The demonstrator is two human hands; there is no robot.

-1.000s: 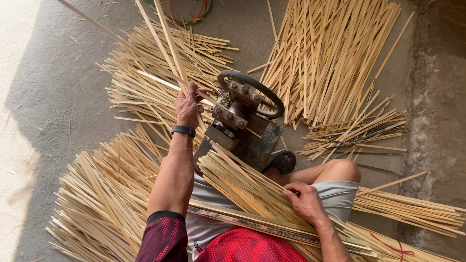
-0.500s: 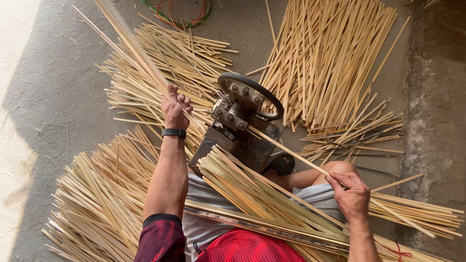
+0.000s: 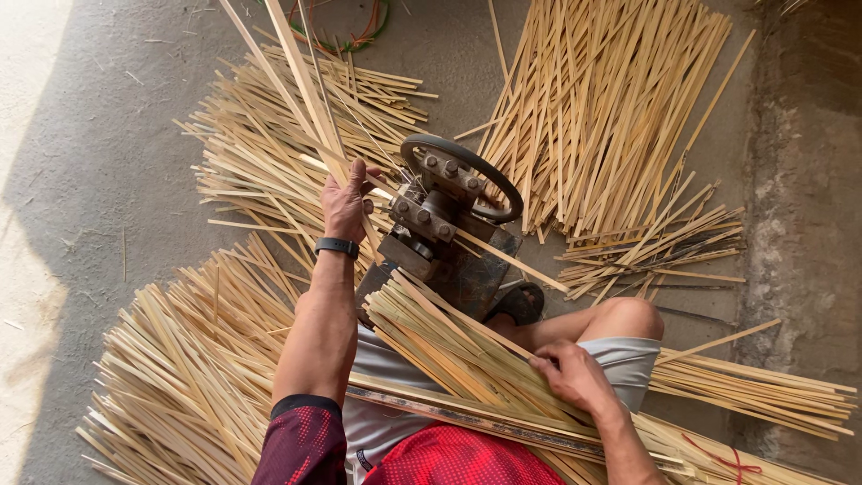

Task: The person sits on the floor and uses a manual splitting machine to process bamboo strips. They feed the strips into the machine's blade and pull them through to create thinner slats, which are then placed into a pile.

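A seated person's left hand (image 3: 346, 205) closes around several long pale bamboo strips (image 3: 301, 85) that angle up and away over the grey concrete floor (image 3: 108, 180), just beside a dark metal splitting machine with a round wheel (image 3: 453, 193). The right hand (image 3: 575, 375), fingers curled, rests on and grips a thick bundle of pale bamboo slats (image 3: 449, 346) lying across the lap. A black wristband (image 3: 337, 246) circles the left wrist. Heaps of split strips (image 3: 602, 108) lie around.
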